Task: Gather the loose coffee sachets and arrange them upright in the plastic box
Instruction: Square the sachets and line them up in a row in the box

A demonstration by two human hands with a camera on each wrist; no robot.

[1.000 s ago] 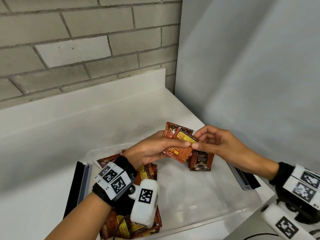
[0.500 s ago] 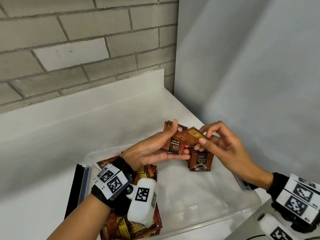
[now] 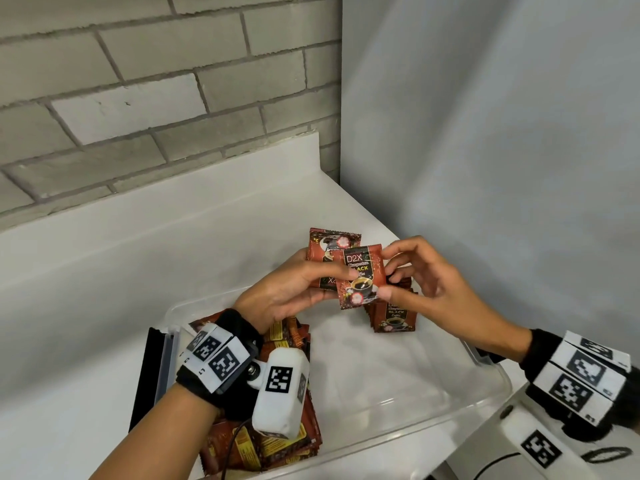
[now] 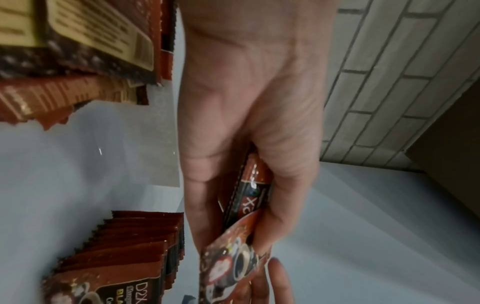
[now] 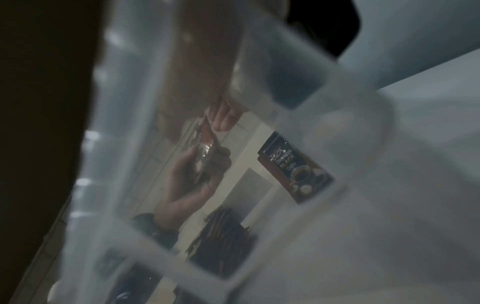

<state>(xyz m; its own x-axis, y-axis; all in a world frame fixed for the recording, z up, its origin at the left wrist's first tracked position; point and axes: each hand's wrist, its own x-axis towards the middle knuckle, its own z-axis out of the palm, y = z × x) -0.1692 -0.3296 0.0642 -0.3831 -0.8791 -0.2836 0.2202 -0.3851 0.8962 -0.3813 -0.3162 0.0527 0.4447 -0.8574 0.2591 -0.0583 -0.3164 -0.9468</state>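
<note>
Head view shows the front sachet [image 3: 360, 275] held upright between both hands above the far edge of the plastic box [image 3: 415, 434], printed face toward the camera, long axis near vertical with the top tipped slightly to the right hand's side. The left hand [image 3: 291, 292] has its thumb curled across that sachet's left edge and fingers behind, clamping it together with a second sachet [image 3: 329, 242] that sticks out above and behind the first. The right hand [image 3: 426, 289] pinches the front sachet's right edge, index tip at the upper corner and thumb at the lower one, other fingers loosely bent.

Left wrist view shows the left hand [image 4: 249, 127] closed on the two sachets seen edge-on, with the right hand's fingertips [image 4: 278, 271] touching the nearer one.

Directly below the right hand, a row of sachets [image 3: 391, 315] stands upright against the box's far wall, faces toward the camera. Under the left wrist a loose heap of sachets [image 3: 277, 441] lies flat in the box's left end, partly hidden by the wrist camera. The box floor between heap and row is bare. Beyond the left hand lies white counter [image 3: 156, 258] backed by a brick wall [image 3: 156, 98]. Right wrist view is blurred through the box's wall.
</note>
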